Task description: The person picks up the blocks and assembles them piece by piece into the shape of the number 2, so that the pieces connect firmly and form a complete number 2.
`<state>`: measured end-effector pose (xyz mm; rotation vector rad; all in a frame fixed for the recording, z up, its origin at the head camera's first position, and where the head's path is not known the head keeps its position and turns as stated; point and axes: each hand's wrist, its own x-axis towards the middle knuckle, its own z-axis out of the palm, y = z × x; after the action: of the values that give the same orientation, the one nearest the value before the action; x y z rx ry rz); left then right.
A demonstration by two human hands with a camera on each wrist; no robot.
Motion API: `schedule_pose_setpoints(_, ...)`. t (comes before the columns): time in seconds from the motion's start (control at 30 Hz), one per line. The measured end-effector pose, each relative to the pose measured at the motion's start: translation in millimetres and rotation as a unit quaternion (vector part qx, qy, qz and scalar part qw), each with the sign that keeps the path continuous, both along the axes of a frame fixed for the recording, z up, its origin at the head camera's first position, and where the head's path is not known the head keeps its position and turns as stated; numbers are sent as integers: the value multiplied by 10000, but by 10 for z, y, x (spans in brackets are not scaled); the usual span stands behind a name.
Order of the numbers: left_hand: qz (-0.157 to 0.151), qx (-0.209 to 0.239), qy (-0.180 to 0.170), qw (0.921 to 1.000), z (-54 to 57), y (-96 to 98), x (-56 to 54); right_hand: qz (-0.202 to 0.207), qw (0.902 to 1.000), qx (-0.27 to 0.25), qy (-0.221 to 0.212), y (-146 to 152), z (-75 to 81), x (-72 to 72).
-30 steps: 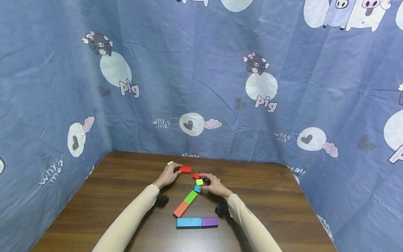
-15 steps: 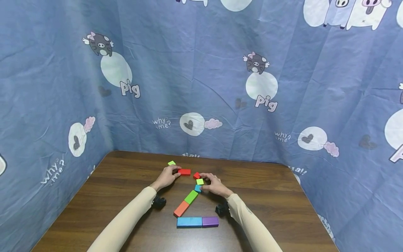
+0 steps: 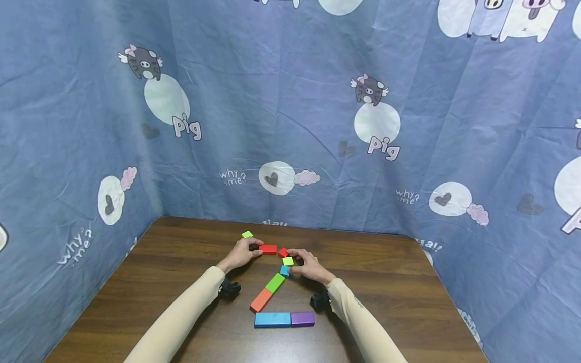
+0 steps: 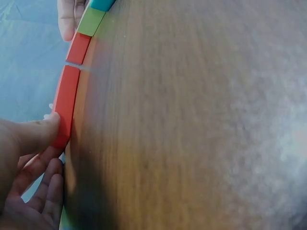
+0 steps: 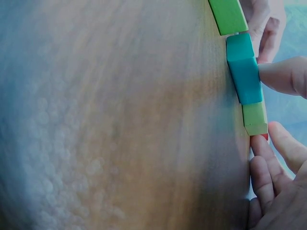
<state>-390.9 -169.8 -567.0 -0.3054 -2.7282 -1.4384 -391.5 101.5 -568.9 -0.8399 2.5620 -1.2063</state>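
My left hand (image 3: 239, 253) pinches the left end of a red rectangular block (image 3: 269, 249) between thumb and fingers. In the left wrist view a narrow gap separates this red block (image 4: 67, 103) from a small red cube (image 4: 78, 48). My right hand (image 3: 311, 266) spans a short slanting row: the red cube (image 3: 283, 252), a yellow-green cube (image 3: 288, 261) and a blue cube (image 3: 284, 271). Its thumb presses the blue cube (image 5: 244, 72) in the right wrist view, while its other fingers reach the red end of the row.
A green block (image 3: 275, 283) and an orange block (image 3: 260, 300) continue the slanting line toward me. Nearer still, a long blue block (image 3: 272, 319) meets a purple block (image 3: 302, 318). Behind my left hand lies another yellow-green block (image 3: 247, 234). A patterned blue curtain (image 3: 290, 126) hangs beyond the wooden table (image 3: 372, 277).
My left hand has drawn the red rectangular block slightly toward me, then slid it a little right, closer to the red cube. The right hand has stayed in place on the row.
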Motion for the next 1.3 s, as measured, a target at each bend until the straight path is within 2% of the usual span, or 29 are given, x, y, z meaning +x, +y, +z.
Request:
schedule_pose_setpoints(0.33,-7,24,-10,10000,-9,7,1,30,9999,11,143,-5,29,14)
schedule_pose_setpoints(0.67,74,-14,-6,10000,-57,11,-24,15,10000,61,28,-5,-10,-3)
schedule_pose_setpoints(0.93,97,-18,73,9999,-55,23,-29,-26,10000,40,-26,-2,1,-1)
schedule_pose_setpoints(1.3,73,3,2,10000,-28,28,-11,-22,10000,72,-31,-4,13,0)
